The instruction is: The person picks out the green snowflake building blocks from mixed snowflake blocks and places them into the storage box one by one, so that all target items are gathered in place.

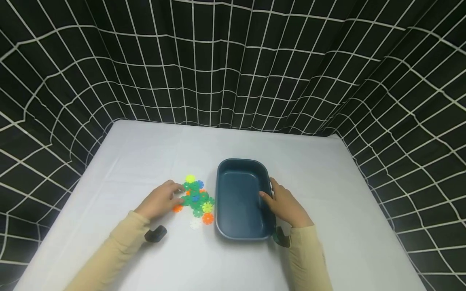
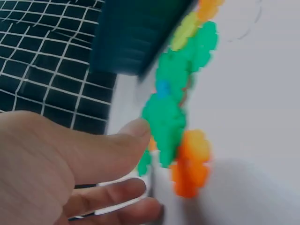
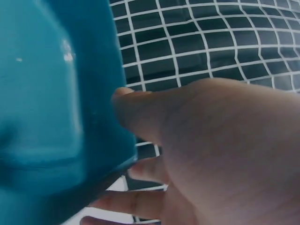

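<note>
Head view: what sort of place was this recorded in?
Probably a staged recording booth: black fabric curtains with white grid lines hang behind and on both sides of a plain white table, where a dark teal rounded-rectangular tray stands beside a pile of small multicoloured notched discs.

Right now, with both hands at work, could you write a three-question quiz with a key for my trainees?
1. Which hand grips the blue bin? A) left B) right
2. Fill in: the commonest colour among the notched discs is ____.
3. True or false: the notched discs lie inside the blue bin.

Key: 1. B, the right hand. 2. Green. 3. False; they lie beside it, by the left hand.
</note>
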A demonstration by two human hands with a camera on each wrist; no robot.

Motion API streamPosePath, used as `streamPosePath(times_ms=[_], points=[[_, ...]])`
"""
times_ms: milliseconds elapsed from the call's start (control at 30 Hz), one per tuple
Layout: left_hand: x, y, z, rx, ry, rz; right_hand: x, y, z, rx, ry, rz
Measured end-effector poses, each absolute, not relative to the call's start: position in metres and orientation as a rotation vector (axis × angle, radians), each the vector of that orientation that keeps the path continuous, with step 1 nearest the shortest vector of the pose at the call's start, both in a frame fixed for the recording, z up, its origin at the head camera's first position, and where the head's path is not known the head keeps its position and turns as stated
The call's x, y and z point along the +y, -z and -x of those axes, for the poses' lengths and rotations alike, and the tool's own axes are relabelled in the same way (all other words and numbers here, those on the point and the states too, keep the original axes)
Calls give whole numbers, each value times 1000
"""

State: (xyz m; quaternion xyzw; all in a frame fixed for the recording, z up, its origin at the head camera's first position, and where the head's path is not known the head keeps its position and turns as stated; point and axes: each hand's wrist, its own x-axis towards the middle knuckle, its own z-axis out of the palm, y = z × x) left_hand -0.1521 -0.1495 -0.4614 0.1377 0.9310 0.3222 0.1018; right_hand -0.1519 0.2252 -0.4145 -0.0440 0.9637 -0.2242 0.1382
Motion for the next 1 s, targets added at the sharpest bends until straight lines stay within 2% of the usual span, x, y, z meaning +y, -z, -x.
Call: streamPosePath(times_ms=[233, 633, 1000], points=[[-147, 482, 146, 2780, -1065, -350, 230, 426, 132, 2766, 826, 71], [-149, 486, 144, 2799, -1153, -369, 234, 442, 111, 2651, 1060, -30], [-154, 486, 147, 2702, -1183, -350, 229, 438, 102, 2731, 985, 61]])
